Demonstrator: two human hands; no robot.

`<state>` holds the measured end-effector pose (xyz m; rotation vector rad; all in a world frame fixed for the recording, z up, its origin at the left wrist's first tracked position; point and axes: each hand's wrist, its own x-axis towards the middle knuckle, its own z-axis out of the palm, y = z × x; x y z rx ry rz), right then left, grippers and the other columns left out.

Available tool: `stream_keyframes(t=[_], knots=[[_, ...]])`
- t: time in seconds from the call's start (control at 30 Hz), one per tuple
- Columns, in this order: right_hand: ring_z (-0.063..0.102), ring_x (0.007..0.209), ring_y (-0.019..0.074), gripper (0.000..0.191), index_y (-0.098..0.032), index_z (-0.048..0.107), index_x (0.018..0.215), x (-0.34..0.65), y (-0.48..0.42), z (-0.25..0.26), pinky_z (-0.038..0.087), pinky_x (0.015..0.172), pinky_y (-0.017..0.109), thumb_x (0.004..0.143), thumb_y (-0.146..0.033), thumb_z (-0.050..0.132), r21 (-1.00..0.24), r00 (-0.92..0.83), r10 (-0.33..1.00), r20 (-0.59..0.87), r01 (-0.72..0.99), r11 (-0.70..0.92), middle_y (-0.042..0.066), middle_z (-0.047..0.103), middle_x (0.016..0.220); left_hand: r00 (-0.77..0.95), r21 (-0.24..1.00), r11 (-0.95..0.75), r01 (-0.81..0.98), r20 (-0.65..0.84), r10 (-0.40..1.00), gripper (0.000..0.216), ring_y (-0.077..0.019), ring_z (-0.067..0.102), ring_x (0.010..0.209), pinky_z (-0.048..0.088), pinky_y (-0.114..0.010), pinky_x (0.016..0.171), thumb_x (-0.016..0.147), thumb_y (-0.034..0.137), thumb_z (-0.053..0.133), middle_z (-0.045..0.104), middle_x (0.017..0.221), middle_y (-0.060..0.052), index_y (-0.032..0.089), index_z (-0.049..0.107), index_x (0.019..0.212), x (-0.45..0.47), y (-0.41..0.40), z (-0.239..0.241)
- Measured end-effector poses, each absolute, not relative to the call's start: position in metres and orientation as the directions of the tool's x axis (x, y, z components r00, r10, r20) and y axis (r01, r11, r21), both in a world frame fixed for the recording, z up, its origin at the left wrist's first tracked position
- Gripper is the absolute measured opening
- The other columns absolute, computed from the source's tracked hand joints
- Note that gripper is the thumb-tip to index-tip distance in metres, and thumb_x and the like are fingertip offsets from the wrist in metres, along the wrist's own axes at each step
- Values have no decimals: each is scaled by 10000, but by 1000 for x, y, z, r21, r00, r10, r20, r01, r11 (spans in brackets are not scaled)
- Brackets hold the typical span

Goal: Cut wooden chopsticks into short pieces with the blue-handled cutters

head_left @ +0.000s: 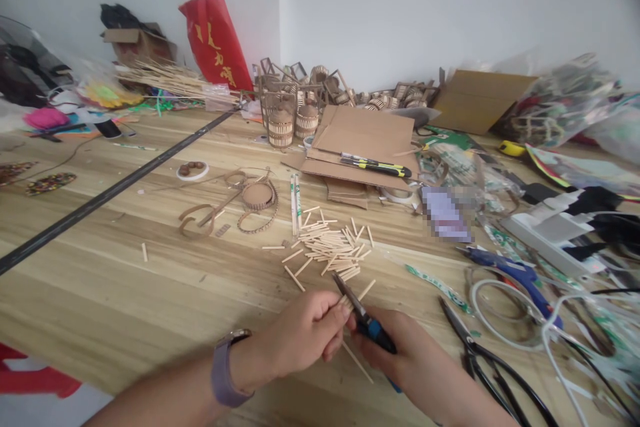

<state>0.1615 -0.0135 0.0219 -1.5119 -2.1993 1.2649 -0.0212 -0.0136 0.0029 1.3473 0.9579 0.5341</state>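
Observation:
My left hand (305, 330), with a watch on a purple strap (227, 373), pinches thin wooden sticks (344, 301) between thumb and fingers. In my right hand (407, 353) is a pair of shears (373, 328) with black and blue handles. Their metal blades lie against the sticks at my left fingertips. The far end of a long stick (359, 363) shows below my hands. Just beyond them, a loose pile of short cut sticks (330, 247) is spread on the wooden table (150, 320).
Black-handled scissors (490, 363) and a blue glue gun (520, 277) lie to the right among cables, near a power strip (555, 240). A utility knife (375, 165) rests on cardboard (360, 133). Small woven baskets (280, 127) stand behind. A long dark bar (120, 183) crosses the left side.

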Motion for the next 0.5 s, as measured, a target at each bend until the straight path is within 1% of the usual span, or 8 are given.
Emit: stream_keyframes(t=[0.13, 0.2, 0.23, 0.27, 0.33, 0.37, 0.43, 0.5], knots=[[552, 722, 169, 168, -191, 595, 859, 170, -8, 24, 429, 654, 252, 865, -319, 486, -744, -474, 845, -249, 652, 147, 12, 650, 784, 480, 963, 103, 247, -214, 851, 424, -107, 441, 526, 346, -226, 558, 966, 534, 325, 448, 552, 54, 175, 529, 875, -26, -10, 12], [561, 674, 177, 208, -195, 595, 851, 180, -3, 23, 440, 620, 266, 877, -369, 483, -723, -420, 882, -214, 675, 146, 16, 640, 735, 418, 956, 62, 287, -184, 890, 387, -113, 442, 522, 345, -230, 555, 976, 492, 316, 449, 550, 53, 185, 519, 861, -29, -7, 17], [566, 657, 184, 220, -200, 590, 846, 185, 0, 23, 447, 611, 279, 881, -387, 480, -705, -363, 919, -151, 692, 157, 21, 635, 721, 387, 947, 40, 318, -168, 906, 364, -117, 442, 525, 340, -233, 554, 979, 467, 319, 446, 551, 53, 190, 514, 846, -31, -6, 18], [585, 677, 199, 218, -206, 582, 851, 189, 2, 22, 462, 627, 297, 882, -395, 478, -681, -293, 955, -44, 708, 186, 36, 644, 747, 366, 933, 11, 359, -152, 918, 341, -122, 445, 534, 332, -238, 555, 978, 440, 331, 445, 558, 50, 193, 512, 828, -32, -5, 18], [630, 852, 245, 183, -218, 572, 921, 195, 5, 20, 489, 746, 351, 883, -378, 493, -617, -207, 956, 208, 731, 292, 91, 671, 934, 364, 889, -67, 454, -116, 924, 314, -130, 451, 563, 307, -249, 562, 972, 393, 363, 454, 582, 39, 199, 507, 771, -32, -4, 17], [624, 971, 262, 176, -224, 564, 988, 195, 5, 18, 482, 824, 378, 887, -354, 501, -582, -211, 929, 304, 730, 357, 116, 660, 1058, 383, 864, -108, 492, -103, 918, 316, -135, 457, 577, 298, -254, 567, 969, 381, 375, 468, 597, 32, 200, 504, 744, -31, -4, 15], [583, 1118, 266, 204, -233, 535, 1095, 191, 3, 14, 459, 915, 398, 904, -294, 498, -532, -311, 874, 373, 700, 476, 134, 622, 1200, 419, 829, -165, 535, -91, 903, 333, -146, 476, 597, 296, -264, 578, 969, 377, 385, 506, 624, 16, 203, 506, 712, -29, -6, 11], [604, 1065, 252, 199, -226, 525, 1113, 184, -1, 8, 476, 878, 378, 919, -242, 483, -498, -418, 841, 344, 678, 541, 125, 649, 1137, 434, 814, -189, 550, -85, 897, 307, -168, 521, 646, 329, -268, 608, 965, 359, 397, 576, 681, -9, 206, 547, 745, -26, -8, 8]])
